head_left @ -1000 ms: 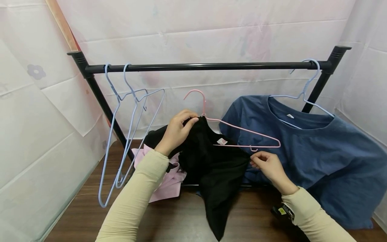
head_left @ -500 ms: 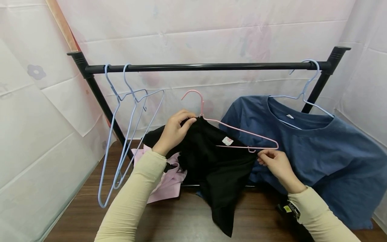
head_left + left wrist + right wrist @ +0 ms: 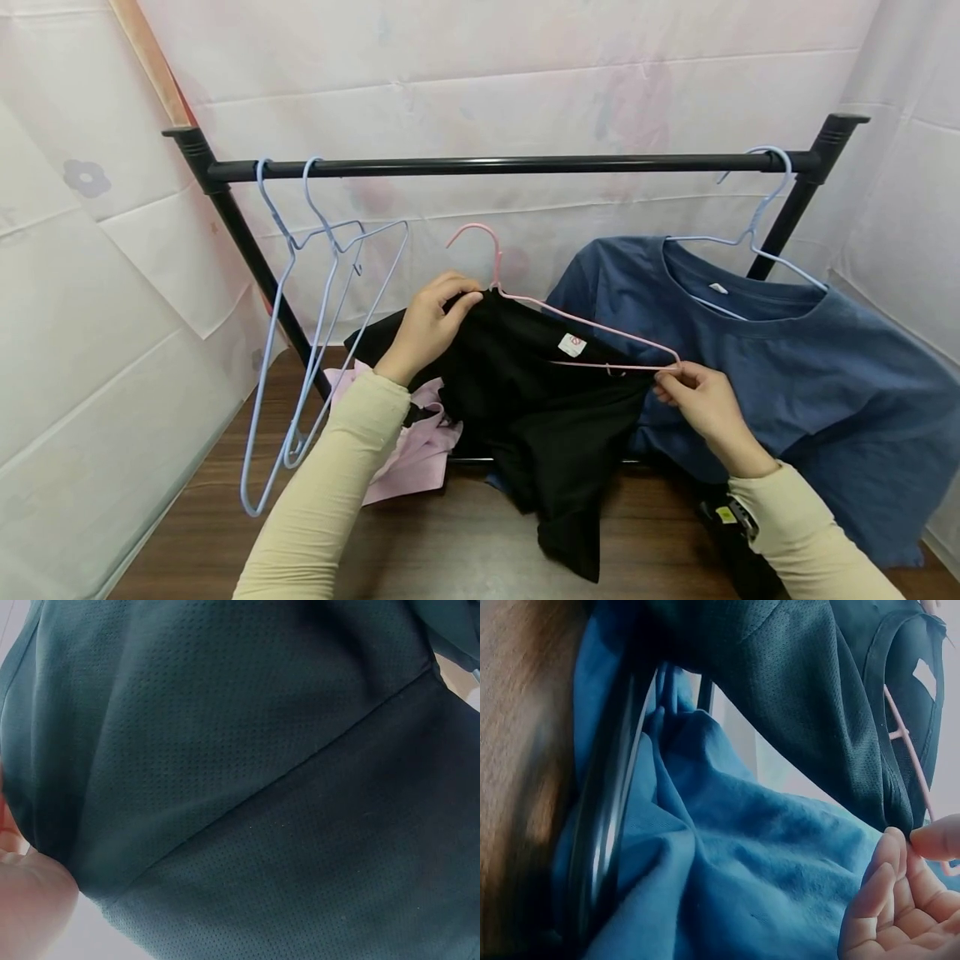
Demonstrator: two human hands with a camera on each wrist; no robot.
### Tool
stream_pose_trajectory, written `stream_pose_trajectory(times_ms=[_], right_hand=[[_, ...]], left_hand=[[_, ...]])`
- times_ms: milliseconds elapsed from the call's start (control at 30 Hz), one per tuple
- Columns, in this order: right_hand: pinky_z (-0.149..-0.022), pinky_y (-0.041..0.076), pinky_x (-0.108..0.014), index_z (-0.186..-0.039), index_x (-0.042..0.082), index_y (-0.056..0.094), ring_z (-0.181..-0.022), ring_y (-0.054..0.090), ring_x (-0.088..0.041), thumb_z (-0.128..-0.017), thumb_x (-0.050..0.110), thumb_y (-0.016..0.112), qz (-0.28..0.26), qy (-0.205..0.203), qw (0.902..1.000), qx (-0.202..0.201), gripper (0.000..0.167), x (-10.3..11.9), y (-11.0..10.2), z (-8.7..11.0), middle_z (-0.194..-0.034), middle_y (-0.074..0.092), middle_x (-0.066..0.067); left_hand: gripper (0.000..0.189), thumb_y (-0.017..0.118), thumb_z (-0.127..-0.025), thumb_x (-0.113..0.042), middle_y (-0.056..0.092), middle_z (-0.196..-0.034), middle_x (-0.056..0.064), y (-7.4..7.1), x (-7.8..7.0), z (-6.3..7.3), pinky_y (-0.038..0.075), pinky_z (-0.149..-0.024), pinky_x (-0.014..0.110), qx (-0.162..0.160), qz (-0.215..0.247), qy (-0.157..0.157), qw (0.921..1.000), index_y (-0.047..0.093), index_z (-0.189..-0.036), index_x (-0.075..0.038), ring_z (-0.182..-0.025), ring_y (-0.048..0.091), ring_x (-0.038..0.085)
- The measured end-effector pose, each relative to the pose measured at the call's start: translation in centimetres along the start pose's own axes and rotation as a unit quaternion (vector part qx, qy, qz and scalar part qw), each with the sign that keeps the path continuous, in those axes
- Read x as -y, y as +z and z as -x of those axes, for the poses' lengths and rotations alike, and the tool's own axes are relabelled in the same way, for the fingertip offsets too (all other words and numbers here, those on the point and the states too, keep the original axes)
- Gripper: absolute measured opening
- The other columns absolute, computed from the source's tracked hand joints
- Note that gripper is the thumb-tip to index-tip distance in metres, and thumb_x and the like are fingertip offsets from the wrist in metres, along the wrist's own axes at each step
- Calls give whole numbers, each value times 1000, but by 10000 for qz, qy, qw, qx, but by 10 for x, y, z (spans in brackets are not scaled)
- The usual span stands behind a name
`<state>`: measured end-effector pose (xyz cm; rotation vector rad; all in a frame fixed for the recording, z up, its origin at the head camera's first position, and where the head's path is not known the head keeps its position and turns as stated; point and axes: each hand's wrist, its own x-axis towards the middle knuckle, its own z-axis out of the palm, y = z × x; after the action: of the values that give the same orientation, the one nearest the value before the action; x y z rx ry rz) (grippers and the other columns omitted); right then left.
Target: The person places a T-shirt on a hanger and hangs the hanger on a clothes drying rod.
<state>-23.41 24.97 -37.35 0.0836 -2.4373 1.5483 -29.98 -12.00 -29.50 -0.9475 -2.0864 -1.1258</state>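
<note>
A black shirt (image 3: 540, 400) with a white neck label (image 3: 572, 345) hangs between the two hands. Its left part covers one arm of a pink hanger (image 3: 592, 323); the other arm sticks out at the neckline. The left hand (image 3: 435, 321) pinches the shirt at the neck, just below the hanger's hook. With thumb and fingertips, the right hand (image 3: 701, 404) pinches the neckline edge beside the hanger's right end. In the right wrist view, the black fabric (image 3: 832, 735) is stretched to that thumb and fingers. Black cloth (image 3: 247, 780) fills most of the left wrist view.
A black rail (image 3: 495, 167) runs across the back. Blue hangers (image 3: 292, 333) hang at its left, and a blue T-shirt (image 3: 810, 375) on a hanger hangs at its right. Pink cloth (image 3: 416, 467) lies behind the left forearm, above the wooden tabletop (image 3: 450, 542).
The right hand has moved right and slightly up, pulling the shirt's neckline wider toward the hanger's right end. The pink hanger and the left hand have shifted slightly left.
</note>
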Motion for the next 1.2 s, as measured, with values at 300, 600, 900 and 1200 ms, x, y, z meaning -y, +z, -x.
stream_pose_trajectory(times_ms=[300,600,900,1200], right_hand=[[-62,52,-17,-102,-14,64,-65,61,3,-97,11,58,250,-49,9997,-54,26,6,-9,2,-69,63,19],[-59,51,-16,-99,-13,65,-63,60,2,-97,11,58,169,-232,9991,-307,26,7,-15,0,-67,62,21],[-58,50,-16,-96,-13,65,-61,59,3,-96,9,59,85,-394,9979,-501,23,17,-16,0,-66,61,22],[-58,50,-16,-95,-8,66,-63,60,3,-96,17,62,300,-537,9966,-539,25,36,-19,-2,-65,62,22]], left_hand=[[17,61,-97,-17,68,-101,5,-3,4,2,49,-87,33,-23,29,7,10000,72,-104,-7,-95,62,16],[16,62,-97,-15,69,-100,5,-8,8,4,49,-86,32,24,-81,51,10000,72,-105,-6,-95,62,17],[16,62,-96,-15,69,-99,7,-9,7,4,49,-86,31,-14,-21,55,10000,72,-104,-5,-95,63,17],[16,63,-96,-15,69,-99,6,-10,2,3,50,-84,30,-73,-108,184,9997,73,-103,-5,-93,63,17]])
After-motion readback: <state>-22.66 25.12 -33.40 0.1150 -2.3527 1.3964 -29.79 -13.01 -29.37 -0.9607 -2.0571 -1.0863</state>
